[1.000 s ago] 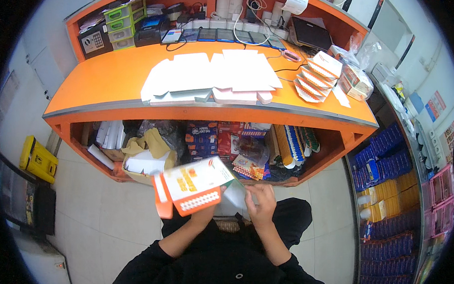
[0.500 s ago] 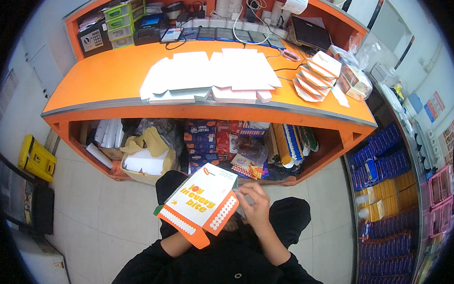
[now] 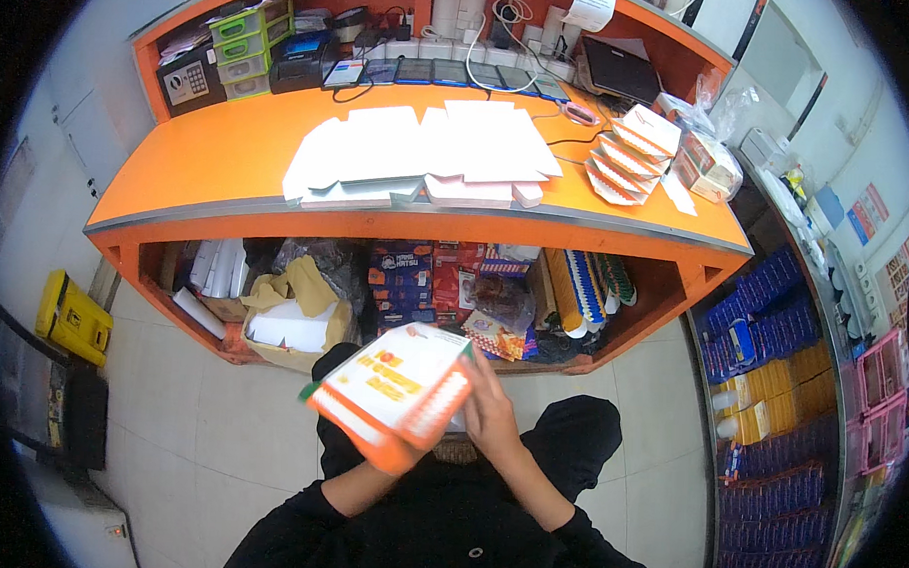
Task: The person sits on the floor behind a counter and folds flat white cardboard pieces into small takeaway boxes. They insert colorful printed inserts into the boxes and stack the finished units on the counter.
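Observation:
A white and orange cardboard food box [image 3: 396,382] with green edge flaps is held above my lap. Its side panels are folded up, and motion blurs the near edge. My left hand [image 3: 378,476] bears the box from below; most of its fingers are hidden behind the cardboard. Along the right side panel lies my right hand [image 3: 488,410], its long fingers pressed against the orange-patterned wall near the far right corner.
Ahead stands an orange counter [image 3: 219,146] carrying stacked flat white cardboard blanks [image 3: 379,146] and nested folded boxes [image 3: 634,155]. Below it, a paper bag [image 3: 298,309] holds white sheets. Shelves of blue packets [image 3: 767,495] line the right; a yellow bin [image 3: 76,316] stands left.
My right hand has gone from pinching the corner flap to lying along the side panel. The side panel and front flap are now more upright, and the box has tilted slightly.

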Demonstrator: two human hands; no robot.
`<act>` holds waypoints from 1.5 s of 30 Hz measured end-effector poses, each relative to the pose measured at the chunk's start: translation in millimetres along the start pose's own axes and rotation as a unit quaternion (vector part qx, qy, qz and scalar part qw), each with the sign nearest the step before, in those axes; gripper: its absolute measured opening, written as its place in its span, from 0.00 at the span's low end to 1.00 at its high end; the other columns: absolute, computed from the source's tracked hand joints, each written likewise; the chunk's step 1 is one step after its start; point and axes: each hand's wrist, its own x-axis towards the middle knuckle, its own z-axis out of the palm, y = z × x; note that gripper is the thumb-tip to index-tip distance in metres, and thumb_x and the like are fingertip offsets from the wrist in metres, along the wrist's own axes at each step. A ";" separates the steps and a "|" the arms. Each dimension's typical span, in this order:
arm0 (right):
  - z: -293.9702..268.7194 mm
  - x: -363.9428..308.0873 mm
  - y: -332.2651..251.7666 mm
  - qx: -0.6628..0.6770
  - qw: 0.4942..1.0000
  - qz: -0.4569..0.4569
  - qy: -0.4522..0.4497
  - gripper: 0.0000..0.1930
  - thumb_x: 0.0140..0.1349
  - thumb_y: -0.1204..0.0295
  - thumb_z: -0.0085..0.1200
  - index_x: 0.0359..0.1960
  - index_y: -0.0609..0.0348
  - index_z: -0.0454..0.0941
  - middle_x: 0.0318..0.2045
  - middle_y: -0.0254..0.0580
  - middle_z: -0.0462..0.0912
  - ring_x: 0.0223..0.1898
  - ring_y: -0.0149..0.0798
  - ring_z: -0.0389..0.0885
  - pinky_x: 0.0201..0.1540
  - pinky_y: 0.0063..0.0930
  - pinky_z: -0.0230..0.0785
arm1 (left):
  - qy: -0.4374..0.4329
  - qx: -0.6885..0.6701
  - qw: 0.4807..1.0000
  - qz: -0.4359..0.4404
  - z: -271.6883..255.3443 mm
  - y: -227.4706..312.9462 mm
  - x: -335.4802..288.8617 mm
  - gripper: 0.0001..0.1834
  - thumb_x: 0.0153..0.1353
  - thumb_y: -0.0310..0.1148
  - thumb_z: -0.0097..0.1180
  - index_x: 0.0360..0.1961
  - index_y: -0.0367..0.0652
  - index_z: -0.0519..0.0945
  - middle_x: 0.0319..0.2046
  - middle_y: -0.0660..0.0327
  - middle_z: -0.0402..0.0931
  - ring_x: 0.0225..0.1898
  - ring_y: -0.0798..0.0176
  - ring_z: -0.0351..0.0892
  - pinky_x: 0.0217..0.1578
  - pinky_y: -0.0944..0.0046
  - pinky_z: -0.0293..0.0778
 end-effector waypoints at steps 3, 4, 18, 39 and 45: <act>2.3 -1.2 19.1 0.347 0.930 0.096 0.068 0.36 0.63 0.72 0.49 0.68 0.49 0.42 0.57 0.50 0.65 0.55 0.47 0.71 0.53 0.41 0.71 | -0.066 0.139 0.974 0.166 3.5 4.7 3.7 0.29 0.61 0.39 0.55 0.60 0.40 0.63 0.59 0.53 0.63 0.59 0.55 0.64 0.58 0.57 0.61; -0.1 -5.5 22.3 0.362 0.924 0.097 0.083 0.37 0.64 0.71 0.47 0.69 0.50 0.37 0.56 0.48 0.66 0.55 0.45 0.72 0.53 0.41 0.72 | -0.086 0.163 0.963 0.197 4.8 6.8 3.0 0.29 0.61 0.39 0.55 0.61 0.40 0.62 0.59 0.53 0.63 0.59 0.55 0.64 0.58 0.57 0.61; -46.3 10.5 -5.9 -0.150 0.974 0.003 0.172 0.04 0.50 0.80 0.60 0.27 0.65 0.77 0.29 0.44 0.80 0.32 0.38 0.80 0.35 0.29 0.72 | -0.163 0.085 0.977 0.109 5.3 -13.8 1.9 0.32 0.64 0.43 0.50 0.63 0.42 0.56 0.62 0.54 0.57 0.62 0.56 0.59 0.60 0.57 0.59; -34.2 5.5 -7.1 -0.065 0.994 0.090 0.006 0.07 0.53 0.78 0.59 0.34 0.67 0.79 0.29 0.41 0.78 0.28 0.31 0.77 0.29 0.23 0.69 | -0.205 -0.090 0.974 -0.020 2.8 -72.7 -7.7 0.35 0.67 0.49 0.43 0.68 0.45 0.47 0.67 0.55 0.49 0.67 0.58 0.52 0.63 0.57 0.56; -31.1 8.2 -6.5 -0.094 0.993 0.056 0.041 0.06 0.53 0.79 0.59 0.33 0.67 0.79 0.30 0.42 0.78 0.28 0.33 0.78 0.30 0.23 0.70 | -0.198 -0.102 0.974 -0.030 -1.6 -74.0 -9.4 0.31 0.66 0.48 0.45 0.63 0.44 0.51 0.61 0.56 0.52 0.61 0.59 0.55 0.58 0.59 0.58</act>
